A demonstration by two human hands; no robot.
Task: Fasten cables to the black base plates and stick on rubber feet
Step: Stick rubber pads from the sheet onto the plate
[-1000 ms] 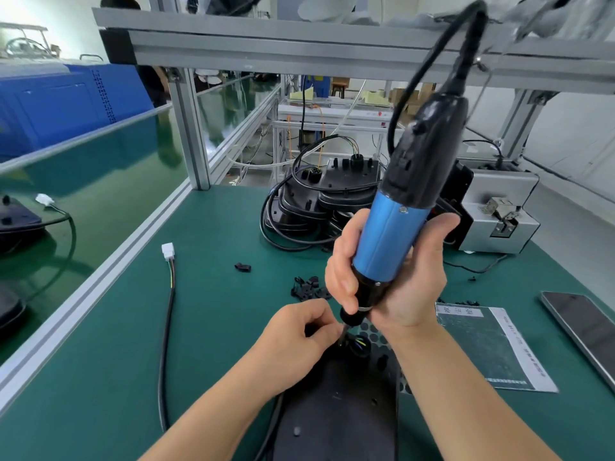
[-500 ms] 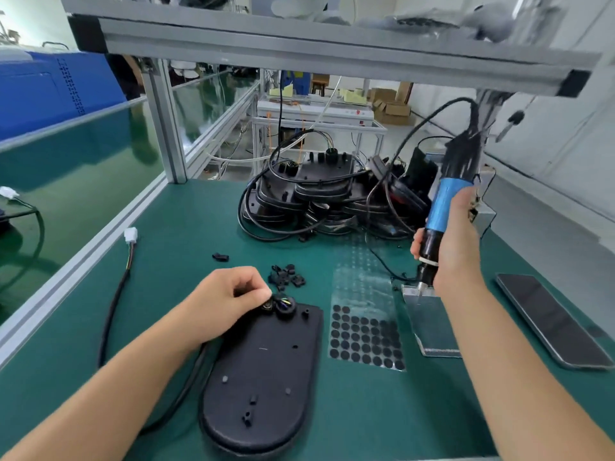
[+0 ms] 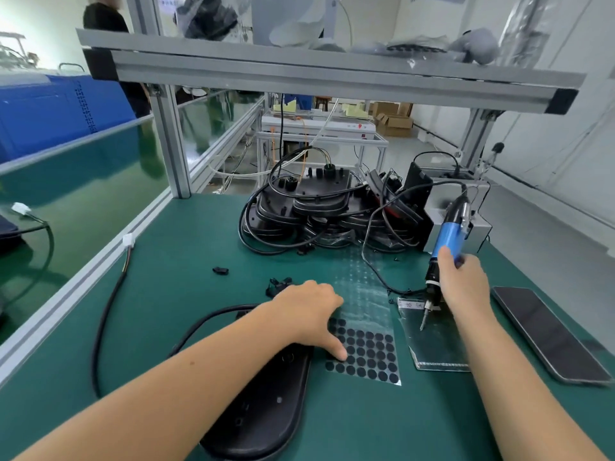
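A black oval base plate [image 3: 266, 407] lies flat on the green mat near me, its black cable [image 3: 103, 314] looping off to the left. Just right of it lies a clear sheet of round black rubber feet [image 3: 369, 354]. My left hand [image 3: 309, 311] rests across the plate's far end, fingers spread, with the thumb tip pressing on the sheet's left edge. Over to the right, my right hand [image 3: 466, 284] grips the blue electric screwdriver [image 3: 447, 241], held upright, its bit touching a small clear bag [image 3: 432, 341].
A pile of black base plates with cables [image 3: 319, 207] sits at the back, beside a grey screw feeder box [image 3: 456, 211]. Small black clips [image 3: 279, 282] lie mid-table. A phone [image 3: 545, 331] lies at the right edge. An aluminium frame post [image 3: 173, 144] stands at the left.
My right hand carried the screwdriver away from the plate to the right and down to the bag. My left hand left the plate's cable fitting and moved onto the rubber feet sheet.
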